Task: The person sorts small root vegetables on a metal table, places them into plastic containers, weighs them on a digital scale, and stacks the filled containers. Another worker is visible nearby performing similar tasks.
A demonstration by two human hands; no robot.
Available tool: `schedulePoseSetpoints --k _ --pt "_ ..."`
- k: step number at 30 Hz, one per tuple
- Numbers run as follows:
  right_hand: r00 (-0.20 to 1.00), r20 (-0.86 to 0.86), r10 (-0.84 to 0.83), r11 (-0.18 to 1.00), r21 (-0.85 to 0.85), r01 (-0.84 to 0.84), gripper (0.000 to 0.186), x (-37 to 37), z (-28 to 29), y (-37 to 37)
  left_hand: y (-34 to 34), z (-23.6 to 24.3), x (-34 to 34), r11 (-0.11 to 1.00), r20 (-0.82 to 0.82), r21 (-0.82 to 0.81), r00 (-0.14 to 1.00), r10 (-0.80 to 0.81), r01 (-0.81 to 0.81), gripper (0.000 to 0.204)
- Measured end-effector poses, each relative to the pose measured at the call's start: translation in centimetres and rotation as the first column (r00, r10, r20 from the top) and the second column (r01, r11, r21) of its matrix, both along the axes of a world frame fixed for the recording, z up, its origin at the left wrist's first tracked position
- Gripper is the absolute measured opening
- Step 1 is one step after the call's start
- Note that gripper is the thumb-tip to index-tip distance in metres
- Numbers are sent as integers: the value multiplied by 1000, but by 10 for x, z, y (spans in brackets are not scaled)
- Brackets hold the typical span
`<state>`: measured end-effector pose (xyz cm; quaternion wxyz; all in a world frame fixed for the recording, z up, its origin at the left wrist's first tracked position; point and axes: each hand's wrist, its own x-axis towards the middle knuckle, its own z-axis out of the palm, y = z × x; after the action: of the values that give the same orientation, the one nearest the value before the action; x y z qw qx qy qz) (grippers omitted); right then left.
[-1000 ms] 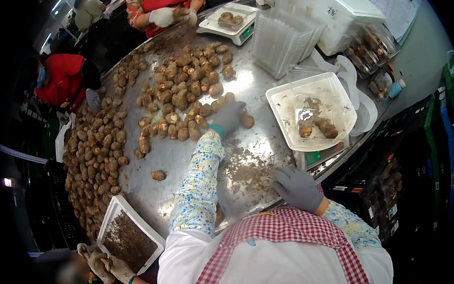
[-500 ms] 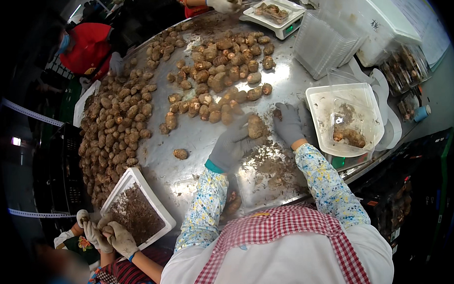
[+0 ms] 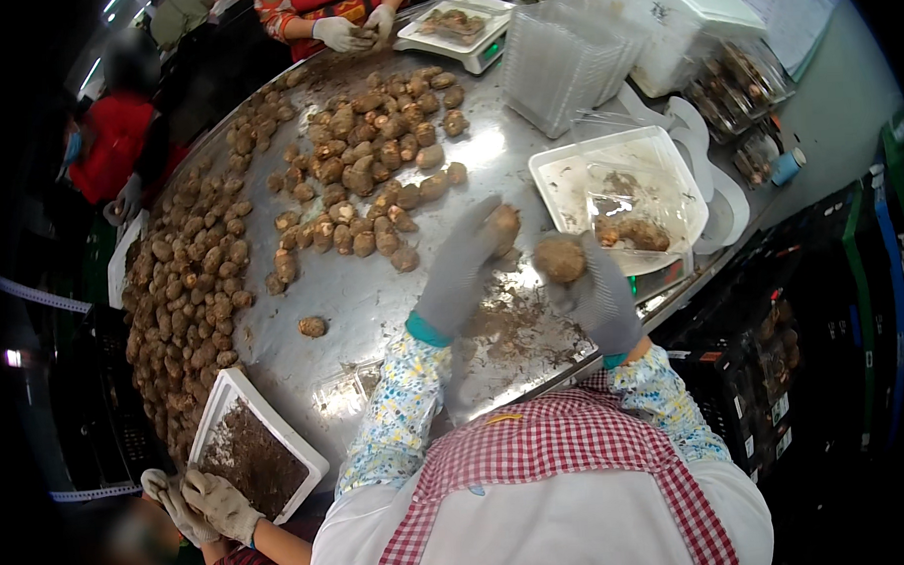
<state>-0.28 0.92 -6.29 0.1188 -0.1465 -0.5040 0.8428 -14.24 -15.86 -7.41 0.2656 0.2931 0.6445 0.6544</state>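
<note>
Both my hands wear grey gloves and are raised over the near part of the metal table (image 3: 363, 301). My left hand (image 3: 461, 267) is closed around a small brown taro (image 3: 504, 227), with part of another one showing just below it. A rounder taro (image 3: 560, 260) is gripped by my right hand (image 3: 607, 302), close to the near edge of a white weighing pan (image 3: 545, 180). In that pan lies a clear plastic box (image 3: 673, 200) with a few taros (image 3: 638, 234) in it. Loose soil (image 3: 518, 320) is scattered beneath my hands.
Taros (image 3: 367, 136) spread across the table's middle, and a large heap (image 3: 188, 282) lies at left. Clear boxes (image 3: 564, 59) are stacked beyond the pan. Co-workers' gloved hands (image 3: 216, 505) are at a soil-filled white tray (image 3: 314, 464) and near another scale (image 3: 498, 44).
The view has turned, so the table appears shifted left. My right hand, earlier low at the table, has lifted and now grips a taro. My left hand still holds one.
</note>
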Motion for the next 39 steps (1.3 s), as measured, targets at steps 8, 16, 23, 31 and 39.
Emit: schedulePoseSetpoints --k 8,16,23,31,39 --pt "825 -253 -505 -94 967 239 30 22 40 84 129 30 55 997 -470 51 879 77 -60 48" --pt "898 -401 -178 156 890 428 30 8 38 11 13 -13 -9 641 -659 -467 723 206 -609 44" --pt "975 -177 137 463 881 95 21 -20 11 -45 -74 -78 -54 368 -626 -740 777 -71 -563 43" --pt "978 191 86 832 526 -176 28 -12 -13 -39 -81 -46 -21 996 177 -64 982 67 -56 39" --pt "985 -99 144 651 759 -19 55 -5 -14 -44 -67 -36 43 870 776 480 516 -363 -109 39"
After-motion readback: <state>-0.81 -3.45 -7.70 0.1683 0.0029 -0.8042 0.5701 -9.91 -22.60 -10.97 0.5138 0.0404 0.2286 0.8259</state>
